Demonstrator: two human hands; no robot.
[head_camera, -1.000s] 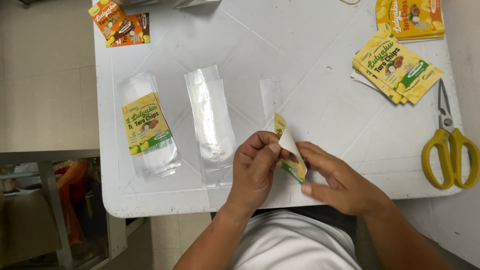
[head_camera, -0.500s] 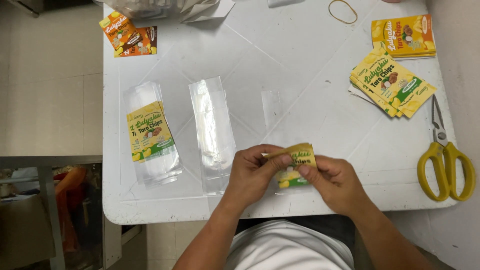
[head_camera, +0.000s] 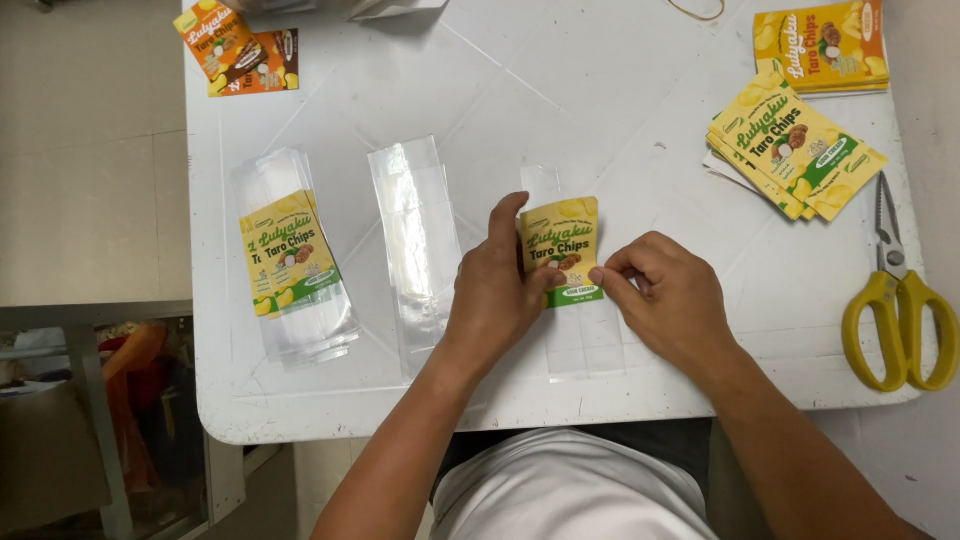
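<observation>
A small yellow and green label (head_camera: 562, 249) lies flat on a clear plastic bag (head_camera: 580, 345) on the white table (head_camera: 560, 110). My left hand (head_camera: 492, 295) presses its left edge with the thumb and fingers. My right hand (head_camera: 662, 297) pinches the label's lower right corner. Both hands rest on the clear bag near the table's front edge.
A stack of clear bags (head_camera: 412, 235) lies left of my hands. Further left is a pile of bags with a label on them (head_camera: 290, 262). Yellow labels (head_camera: 790, 148) and orange labels (head_camera: 820, 45) sit at the right, yellow scissors (head_camera: 895, 305) beside them. More orange labels (head_camera: 238, 50) lie at the far left.
The label was held up and folded between both hands; now it lies flat on the clear bag, pressed down by my fingers. The view has shifted slightly.
</observation>
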